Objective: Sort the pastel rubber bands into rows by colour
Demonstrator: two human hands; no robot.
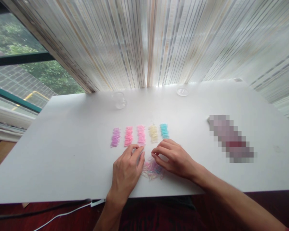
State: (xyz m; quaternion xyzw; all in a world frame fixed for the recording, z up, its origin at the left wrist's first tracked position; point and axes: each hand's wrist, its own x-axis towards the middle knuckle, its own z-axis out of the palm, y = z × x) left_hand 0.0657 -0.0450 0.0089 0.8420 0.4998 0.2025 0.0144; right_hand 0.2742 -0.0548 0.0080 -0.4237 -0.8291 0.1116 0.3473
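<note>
On the white table (62,154) lie sorted rows of small coloured pieces: a purple row (115,137), two pink rows (128,136) (141,134), a pale yellow row (153,133) and a turquoise row (164,131). A mixed heap of the same pieces (153,170) lies between my hands. My left hand (126,170) rests just below the pink rows, fingers curled together in a pinch. My right hand (173,157) hovers over the heap, fingers bent and close together. What either pinch holds is too small to see.
A clear glass bowl (119,100) and a small clear lid (182,92) stand at the table's far side by the striped curtain. A blurred oblong object (230,138) lies at the right. White cables (62,213) hang under the front edge.
</note>
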